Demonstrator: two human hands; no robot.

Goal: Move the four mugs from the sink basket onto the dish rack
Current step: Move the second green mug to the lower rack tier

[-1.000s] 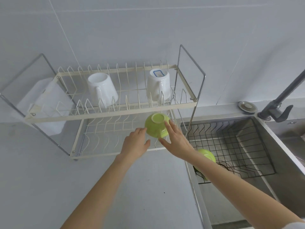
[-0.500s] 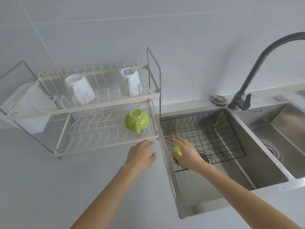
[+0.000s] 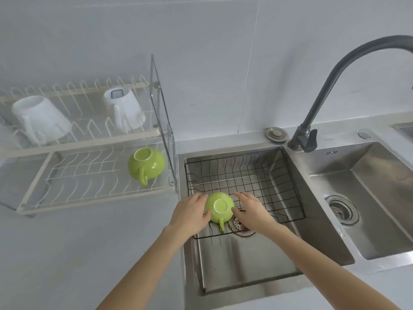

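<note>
Both hands meet over the near-left corner of the wire sink basket [image 3: 279, 175], which sits inside the left basin of the steel sink [image 3: 245, 265]. Between them is a green mug [image 3: 220, 206], turned upside down so its pale base ring faces up and its handle points toward the person. The left hand [image 3: 190, 211] presses its fingers against the mug's left side, thumb touching the lower edge; the right hand [image 3: 250, 211] cups the right side with fingers spread and thumb against the mug. Together they grasp the mug from both sides. Whether it rests on the basket wires or is lifted just clear of them cannot be told.

On the bench [image 3: 78, 253] to the left stands the two-tier dish rack [image 3: 93, 198]. Its lower tier carries a second green mug [image 3: 146, 165], also upside down, near the right end and tilted a little, handle toward the front. The upper tier holds two white mugs, both inverted — one white mug [image 3: 41, 118] at the left, leaning, and another white mug with a blue-edged label [image 3: 125, 110] on its base further right, near the rack's upright metal frame.

Apart from the grasped mug, the basket shows only bare wires, with the drain [image 3: 242, 224] visible beneath it. A dark curved tap [image 3: 335, 86] rises behind the divider between the two basins — the right basin [image 3: 368, 198] has its own strainer [image 3: 342, 210] in the bottom.
</note>
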